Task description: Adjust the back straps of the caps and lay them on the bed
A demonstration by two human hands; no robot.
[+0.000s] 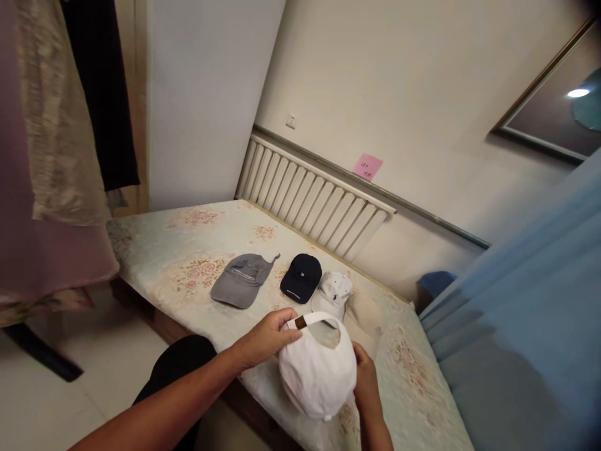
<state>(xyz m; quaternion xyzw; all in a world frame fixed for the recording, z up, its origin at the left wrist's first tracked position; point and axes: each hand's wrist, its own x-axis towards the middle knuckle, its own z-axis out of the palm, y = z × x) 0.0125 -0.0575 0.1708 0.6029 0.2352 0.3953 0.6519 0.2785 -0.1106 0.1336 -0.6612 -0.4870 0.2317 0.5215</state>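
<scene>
A white baseball cap (pixel 319 376) is held up over the near edge of the bed, its strap and rear opening facing away from me. My left hand (pixel 267 338) pinches the strap by its brown patch. On the other side, my right hand (pixel 367 379) grips the cap's edge, fingers partly hidden behind it. Beyond it on the bed lie a grey cap (pixel 241 282), a dark navy cap (pixel 301 279) and another white cap (pixel 332 293) with a small dark emblem. A pale beige cap (pixel 365 313) rests beside that one, partly hidden.
The bed (pixel 154 244) has a pale floral cover. Behind it stand a white radiator (pixel 305 194) and a wall with a pink note (pixel 367 166). Hanging clothes (pixel 61 125) are at left, a blue curtain (pixel 526 300) at right.
</scene>
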